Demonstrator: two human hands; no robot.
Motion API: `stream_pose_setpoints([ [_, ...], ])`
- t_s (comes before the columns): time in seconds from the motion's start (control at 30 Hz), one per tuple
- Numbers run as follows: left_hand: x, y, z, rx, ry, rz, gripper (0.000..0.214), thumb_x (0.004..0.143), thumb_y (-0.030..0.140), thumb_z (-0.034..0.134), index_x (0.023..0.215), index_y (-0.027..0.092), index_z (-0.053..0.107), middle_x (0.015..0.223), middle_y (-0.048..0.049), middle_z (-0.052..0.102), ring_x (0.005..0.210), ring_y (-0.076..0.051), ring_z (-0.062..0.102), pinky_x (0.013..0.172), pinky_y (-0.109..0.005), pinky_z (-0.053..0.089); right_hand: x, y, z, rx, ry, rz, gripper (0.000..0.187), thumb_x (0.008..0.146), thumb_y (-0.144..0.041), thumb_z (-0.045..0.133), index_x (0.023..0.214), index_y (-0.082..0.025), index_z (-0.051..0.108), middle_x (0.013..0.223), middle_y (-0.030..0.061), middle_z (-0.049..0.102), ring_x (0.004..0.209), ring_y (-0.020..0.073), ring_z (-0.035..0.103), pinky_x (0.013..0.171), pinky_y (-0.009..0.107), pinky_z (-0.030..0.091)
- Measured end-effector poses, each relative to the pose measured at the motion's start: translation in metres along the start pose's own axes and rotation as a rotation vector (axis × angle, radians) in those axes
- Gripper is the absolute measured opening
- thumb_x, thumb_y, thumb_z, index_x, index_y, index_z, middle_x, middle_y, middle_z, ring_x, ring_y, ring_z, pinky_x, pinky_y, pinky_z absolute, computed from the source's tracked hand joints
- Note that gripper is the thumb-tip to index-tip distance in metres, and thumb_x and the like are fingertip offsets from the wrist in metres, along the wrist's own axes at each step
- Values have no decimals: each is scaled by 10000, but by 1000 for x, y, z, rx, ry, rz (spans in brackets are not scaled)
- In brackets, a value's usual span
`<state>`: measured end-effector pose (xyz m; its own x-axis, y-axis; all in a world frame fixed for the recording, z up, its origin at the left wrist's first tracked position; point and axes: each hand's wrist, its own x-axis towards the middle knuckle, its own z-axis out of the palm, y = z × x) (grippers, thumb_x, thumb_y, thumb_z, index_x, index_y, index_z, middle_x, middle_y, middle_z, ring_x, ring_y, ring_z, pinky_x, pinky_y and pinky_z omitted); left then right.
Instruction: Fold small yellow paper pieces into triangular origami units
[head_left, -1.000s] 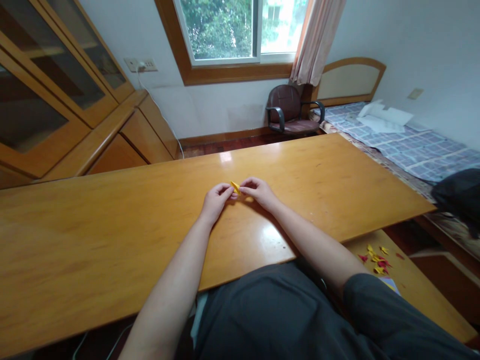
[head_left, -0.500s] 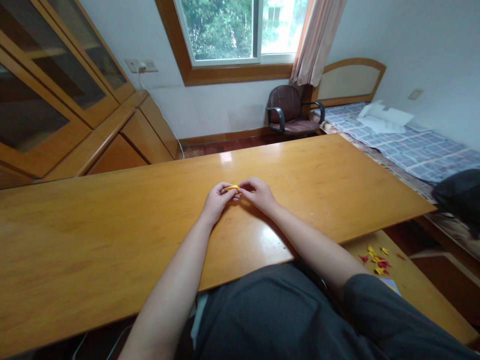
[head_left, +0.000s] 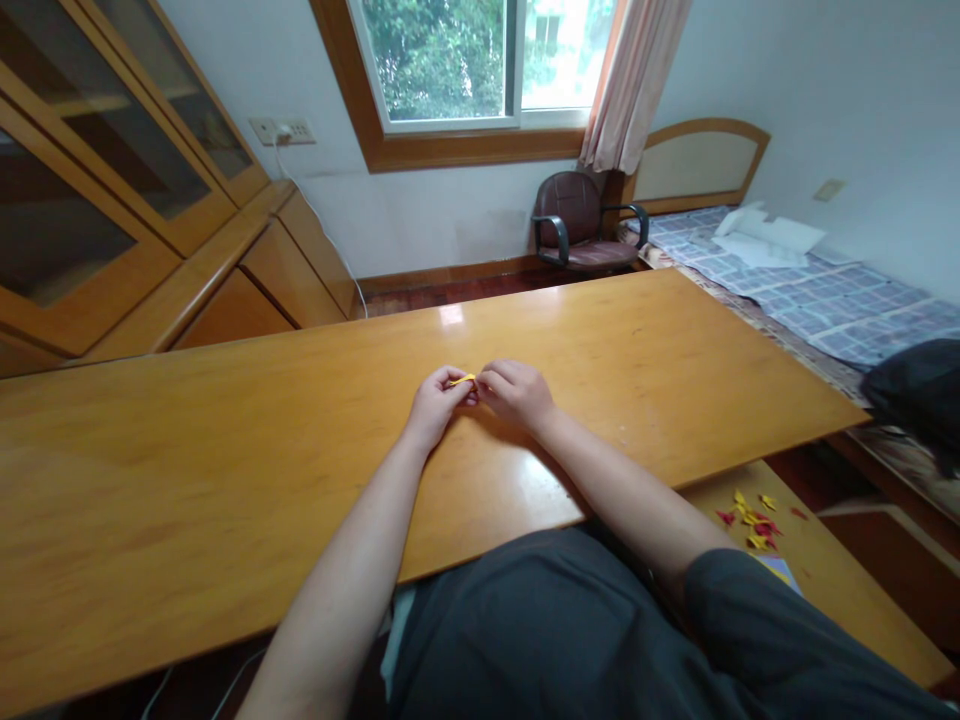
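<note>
A small piece of folded yellow paper (head_left: 463, 379) is pinched between my two hands, just above the wooden table (head_left: 225, 470). My left hand (head_left: 436, 405) grips it with thumb and fingers, and a thin pointed end sticks out over the thumb. From the other side, my right hand (head_left: 517, 390) closes its fingertips on the paper's right end. Most of the paper is hidden by the fingers, so its full shape does not show.
Several small red and yellow folded paper figures (head_left: 754, 520) lie on a lower wooden surface (head_left: 847, 600) at the right, beside a flat paper pad (head_left: 780, 570). Beyond the table stand a brown armchair (head_left: 574, 225) and a bed (head_left: 817, 280). Glass-door cabinets (head_left: 127, 220) line the left.
My right hand has turned slightly, its fingers curling closer over the paper. Less of the yellow paper shows now. My left hand has barely moved.
</note>
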<state>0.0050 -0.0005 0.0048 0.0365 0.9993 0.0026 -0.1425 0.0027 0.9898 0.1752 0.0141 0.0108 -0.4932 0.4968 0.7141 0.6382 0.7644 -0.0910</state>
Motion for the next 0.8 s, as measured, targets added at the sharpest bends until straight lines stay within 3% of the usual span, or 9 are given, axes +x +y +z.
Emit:
stream_pose_setpoints([
  [0.13,-1,0,1,-20,-26,21,294,680,362,768,813,154,609,682,9,665,585,-114,619,632,-255,529,-3,2,0,6,6,-26,203,960,-238,480,849,-198,644,869,64,661,767,147,568,715,271,417],
  [0.37,-4,2,1,7,-96,124,229,767,366,698,827,148,661,642,0,648,598,-123,609,622,-246,507,-6,2,0,48,131,-53,126,943,-229,523,908,-209,642,932,53,693,802,150,596,740,277,443],
  [0.53,-4,3,1,31,-70,171,207,779,351,686,803,147,659,614,4,638,567,-119,596,590,-237,490,-4,0,-1,32,101,-72,146,949,-238,513,886,-201,640,899,63,686,774,152,591,715,285,442],
  [0.8,-3,1,0,-55,-68,113,210,765,348,700,816,151,650,619,7,647,569,-114,606,588,-229,497,-5,7,0,64,64,-103,150,957,-243,498,914,-203,636,915,71,676,798,156,595,733,283,466],
])
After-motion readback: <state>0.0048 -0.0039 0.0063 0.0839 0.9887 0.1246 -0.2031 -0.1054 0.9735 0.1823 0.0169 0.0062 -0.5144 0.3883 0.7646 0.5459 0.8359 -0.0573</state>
